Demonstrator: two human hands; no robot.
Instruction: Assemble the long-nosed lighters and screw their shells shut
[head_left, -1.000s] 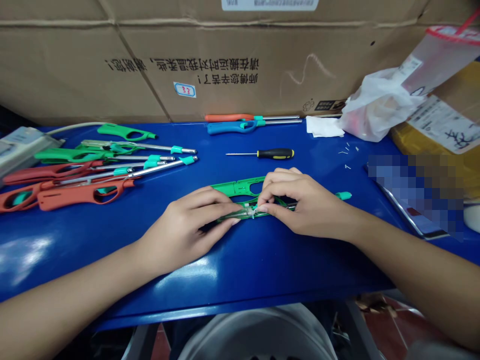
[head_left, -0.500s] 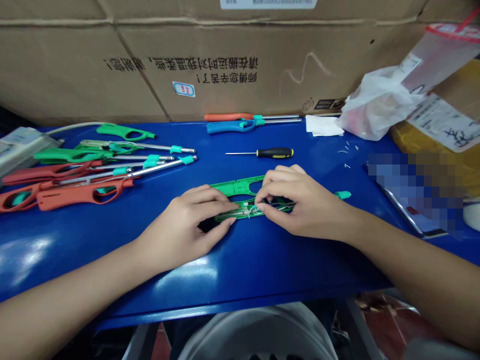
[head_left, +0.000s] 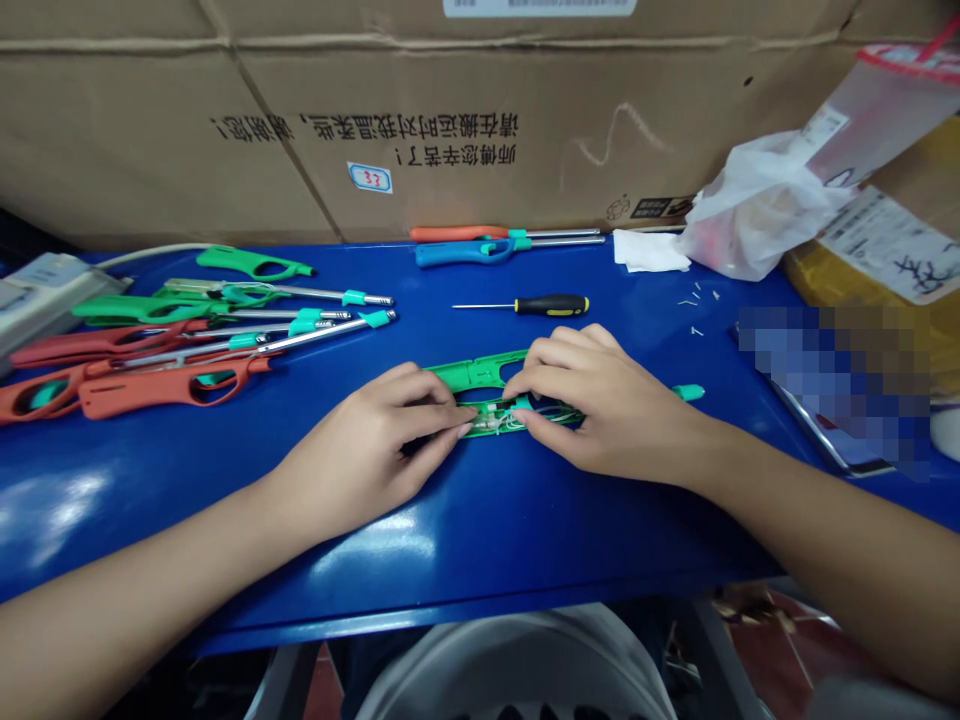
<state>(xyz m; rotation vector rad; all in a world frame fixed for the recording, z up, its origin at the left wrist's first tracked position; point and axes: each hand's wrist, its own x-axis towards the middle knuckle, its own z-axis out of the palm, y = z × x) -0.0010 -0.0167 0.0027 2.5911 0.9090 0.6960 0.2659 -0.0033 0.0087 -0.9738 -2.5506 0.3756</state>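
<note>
On blue table [head_left: 525,530], left hand [head_left: 386,435] pinching opened green lighter [head_left: 489,424]; right hand [head_left: 596,400] half curled, pinching teal part [head_left: 521,403].

Thin whitish wires [head_left: 512,422] and a small turquoise plastic piece [head_left: 521,403] show against the slim, opened green plastic lighter body [head_left: 487,433]. The long plastic half-shell [head_left: 478,374] is a plain bright green, and the glossy, flat tabletop [head_left: 495,560] is deep blue.

Blue table [head_left: 525,530], reddish floor [head_left: 814,650].
</note>
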